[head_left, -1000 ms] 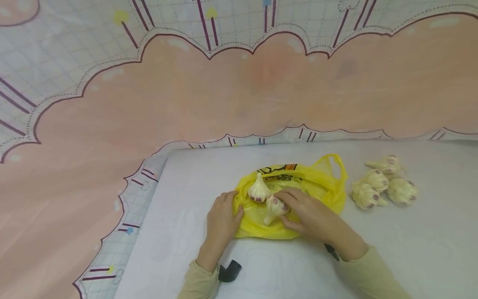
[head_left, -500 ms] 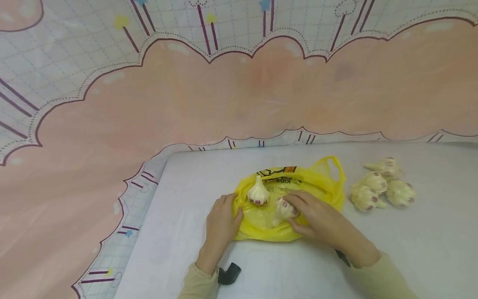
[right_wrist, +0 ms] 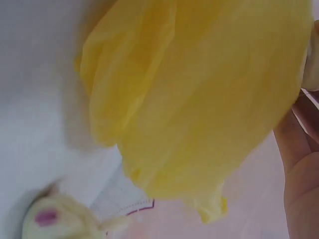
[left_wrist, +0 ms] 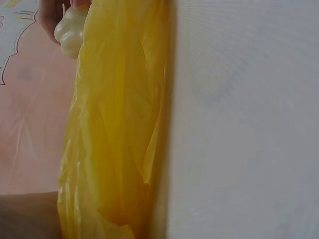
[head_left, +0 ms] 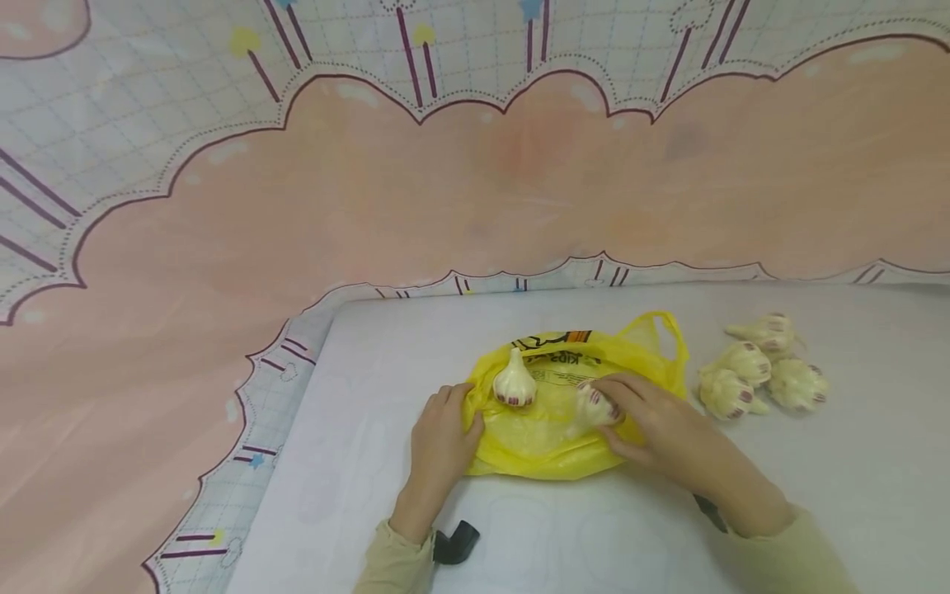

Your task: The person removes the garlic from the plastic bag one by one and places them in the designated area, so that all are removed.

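A yellow plastic bag (head_left: pixel 530 437) lies with its mouth spread in the head view. My left hand (head_left: pixel 439 433) grips the bag's left edge between thumb and fingers. Over the right part of the opening, my right hand (head_left: pixel 668 425) pinches a garlic bulb (head_left: pixel 596 407) between thumb and fingers, its stem pointing down and left. That bulb (left_wrist: pixel 71 32) also shows beyond the bag's rim in the left wrist view. A second garlic bulb (head_left: pixel 514 379) sits at the bag's left side, stem up. Yellow plastic (right_wrist: pixel 199 99) fills much of the right wrist view.
Several garlic bulbs (head_left: pixel 797 384) lie grouped on the white table (head_left: pixel 371 355), to the right of the bag. One bag handle (head_left: pixel 671 338) stands up toward them. A patterned pink cloth (head_left: pixel 445 198) hangs behind the table.
My right hand has moved right across the bag's opening with the garlic bulb. My left hand stays at the bag's left edge, and the other bulbs have not moved.
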Action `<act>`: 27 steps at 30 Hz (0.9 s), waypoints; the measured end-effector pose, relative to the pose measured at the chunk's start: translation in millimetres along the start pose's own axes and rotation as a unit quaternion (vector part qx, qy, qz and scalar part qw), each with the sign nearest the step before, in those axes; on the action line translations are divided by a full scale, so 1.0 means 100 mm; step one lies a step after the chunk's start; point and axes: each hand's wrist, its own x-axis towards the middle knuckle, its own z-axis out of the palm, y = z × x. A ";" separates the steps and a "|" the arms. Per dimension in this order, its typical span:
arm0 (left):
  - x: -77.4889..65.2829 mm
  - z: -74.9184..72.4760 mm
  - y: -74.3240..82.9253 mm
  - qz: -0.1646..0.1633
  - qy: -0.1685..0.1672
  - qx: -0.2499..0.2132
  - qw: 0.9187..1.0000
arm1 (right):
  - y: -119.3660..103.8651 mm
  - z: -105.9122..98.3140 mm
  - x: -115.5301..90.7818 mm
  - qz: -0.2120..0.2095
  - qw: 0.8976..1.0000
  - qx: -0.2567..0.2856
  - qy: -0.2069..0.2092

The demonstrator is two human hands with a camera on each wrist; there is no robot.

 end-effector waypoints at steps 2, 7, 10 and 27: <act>0.00 0.00 0.01 0.001 0.001 -0.001 1.000 | 0.02 -0.04 -0.01 0.006 1.000 -0.004 -0.003; 0.01 0.00 0.01 0.004 0.001 0.000 1.000 | 0.10 -0.13 -0.04 0.007 1.000 -0.014 0.001; 0.00 0.00 0.01 0.006 0.005 0.004 1.000 | 0.13 -0.17 -0.07 0.015 1.000 -0.016 0.000; 0.00 0.01 0.01 0.000 0.000 0.002 1.000 | 0.27 -0.42 -0.26 0.039 0.998 -0.037 0.028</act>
